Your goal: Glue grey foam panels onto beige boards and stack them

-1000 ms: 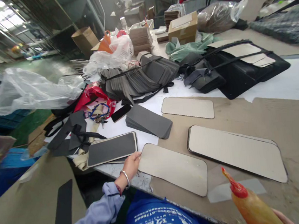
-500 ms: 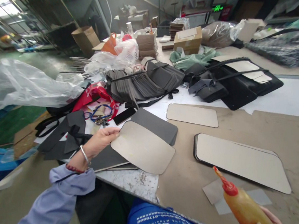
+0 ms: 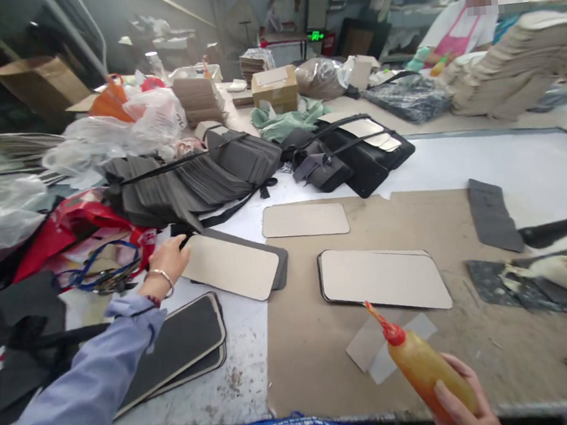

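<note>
My left hand grips the left end of a beige rounded card panel, which lies on top of a stack of dark grey foam pieces. My right hand, at the bottom right, is closed round an orange glue bottle with a red nozzle tilted up and to the left. In front of the bottle lies a larger beige panel on a black backing. A smaller beige panel lies beyond it. A black-faced panel sits near the front edge under my left forearm.
Bundles of grey cut pieces, black bags, plastic bags and cartons crowd the back of the table. A red bag and black scraps lie left. Glue-stained tools lie right. Another person stands at the far right.
My left hand lifted the beige panel from the front edge and carried it back onto the grey stack. The view swung right. The bottle stayed tilted in my right hand.
</note>
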`<action>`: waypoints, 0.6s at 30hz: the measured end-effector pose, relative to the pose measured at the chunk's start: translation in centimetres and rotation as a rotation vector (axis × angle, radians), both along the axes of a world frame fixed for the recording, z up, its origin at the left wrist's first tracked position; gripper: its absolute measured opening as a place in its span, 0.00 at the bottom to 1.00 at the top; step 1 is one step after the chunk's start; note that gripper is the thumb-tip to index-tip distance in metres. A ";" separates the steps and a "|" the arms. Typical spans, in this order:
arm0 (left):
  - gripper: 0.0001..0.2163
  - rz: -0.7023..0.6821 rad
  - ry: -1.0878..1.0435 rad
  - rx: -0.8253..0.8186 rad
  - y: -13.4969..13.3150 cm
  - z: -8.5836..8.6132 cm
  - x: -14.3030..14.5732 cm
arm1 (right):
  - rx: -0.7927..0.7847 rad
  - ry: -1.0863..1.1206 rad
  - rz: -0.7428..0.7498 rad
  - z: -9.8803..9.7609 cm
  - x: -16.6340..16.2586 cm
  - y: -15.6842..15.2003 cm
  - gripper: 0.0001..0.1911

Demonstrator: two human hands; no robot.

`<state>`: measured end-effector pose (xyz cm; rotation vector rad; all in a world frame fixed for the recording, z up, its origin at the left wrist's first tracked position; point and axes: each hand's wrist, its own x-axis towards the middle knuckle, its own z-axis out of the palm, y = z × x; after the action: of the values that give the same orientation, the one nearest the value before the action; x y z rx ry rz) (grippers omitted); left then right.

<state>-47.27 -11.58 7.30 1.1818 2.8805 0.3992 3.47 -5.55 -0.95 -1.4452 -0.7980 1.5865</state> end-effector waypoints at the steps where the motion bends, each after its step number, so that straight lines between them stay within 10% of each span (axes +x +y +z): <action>1: 0.14 -0.038 0.001 0.009 0.7 -1.2 1.9 | 0.021 0.008 -0.008 0.3 -0.2 0.3 0.32; 8: 0.13 -0.863 -0.094 0.221 5.6 -9.1 19.9 | 0.215 -0.166 0.039 0.9 -0.6 3.9 0.32; 18: 0.10 -0.845 -0.010 0.293 7.4 -12.1 24.7 | 1.114 -0.764 0.320 1.3 -6.4 9.9 0.17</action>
<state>-22.60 -4.19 -4.84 2.2371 2.0538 0.7712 -2.95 4.40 0.36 -1.0207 -2.0114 0.4548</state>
